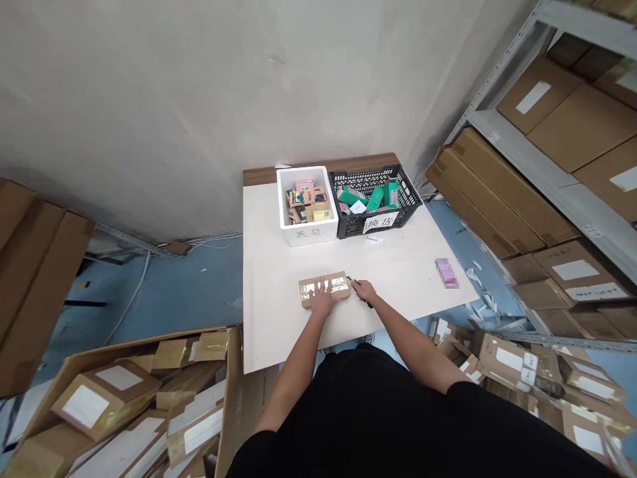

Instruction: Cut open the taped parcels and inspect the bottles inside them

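A small brown cardboard box (340, 285) with shiny tape on it lies on the white tabletop (273, 332) in front of me. My left hand (321, 300) rests on the box, its fingers spread over the top and front side. Closed around a utility knife (369, 305) with a dark and yellow handle is my right hand (365, 291). The knife's front end is at the right end of the box; whether it touches the cardboard I cannot tell.
Behind the box stand a white foam bin (308, 234) with small packages and a black plastic crate (348, 228) with green boxes. A large carton (233, 372) of parcels is at left. Shelving (542, 166) and piled parcels (502, 358) flank the right.
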Demonstrator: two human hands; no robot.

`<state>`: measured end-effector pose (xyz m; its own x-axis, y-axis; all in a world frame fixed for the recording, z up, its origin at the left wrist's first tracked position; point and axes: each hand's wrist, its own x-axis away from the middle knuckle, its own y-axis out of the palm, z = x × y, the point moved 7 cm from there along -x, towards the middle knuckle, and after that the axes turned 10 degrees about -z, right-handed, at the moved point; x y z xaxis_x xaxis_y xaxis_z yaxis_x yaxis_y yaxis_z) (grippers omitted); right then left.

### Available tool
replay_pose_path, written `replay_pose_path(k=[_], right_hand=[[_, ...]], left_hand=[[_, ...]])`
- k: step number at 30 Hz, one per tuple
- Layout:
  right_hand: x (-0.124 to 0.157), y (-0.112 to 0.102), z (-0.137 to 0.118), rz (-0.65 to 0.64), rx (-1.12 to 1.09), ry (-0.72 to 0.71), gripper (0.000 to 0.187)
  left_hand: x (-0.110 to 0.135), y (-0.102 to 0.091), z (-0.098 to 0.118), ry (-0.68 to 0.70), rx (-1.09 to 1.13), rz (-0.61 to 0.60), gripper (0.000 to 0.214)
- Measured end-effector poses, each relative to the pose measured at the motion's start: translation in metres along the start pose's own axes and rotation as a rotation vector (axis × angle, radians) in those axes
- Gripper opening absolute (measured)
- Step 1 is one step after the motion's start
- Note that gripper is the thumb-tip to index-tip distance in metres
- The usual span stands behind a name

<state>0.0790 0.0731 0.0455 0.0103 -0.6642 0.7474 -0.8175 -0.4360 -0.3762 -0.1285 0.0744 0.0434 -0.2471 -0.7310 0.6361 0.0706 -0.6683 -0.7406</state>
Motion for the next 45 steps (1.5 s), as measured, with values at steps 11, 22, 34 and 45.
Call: replay_pose_path(k=[11,22,34,45], right_hand=[[0.014,0.006,0.026,-0.059,0.113,-0.045,0.049],[0.018,0.028,0.020,0.230,-0.091,0.081,0.054],[-0.010,0.017,-0.002,0.341,-0.190,0.176,0.070],[-0.026,-0.011,0.014,0.296,-0.160,0.108,0.056]], left_hand=[[-0.002,0.002,0.001,-0.026,-0.024,-0.016,0.078],[-0.001,-0.050,-0.024,0.037,0.018,0.120,0.065],[-0.005,-0.038,-0.020,-0.160,0.016,0.250,0.064],[0.003,-0.002,0.013,-0.119,-0.034,0.253,0.069]])
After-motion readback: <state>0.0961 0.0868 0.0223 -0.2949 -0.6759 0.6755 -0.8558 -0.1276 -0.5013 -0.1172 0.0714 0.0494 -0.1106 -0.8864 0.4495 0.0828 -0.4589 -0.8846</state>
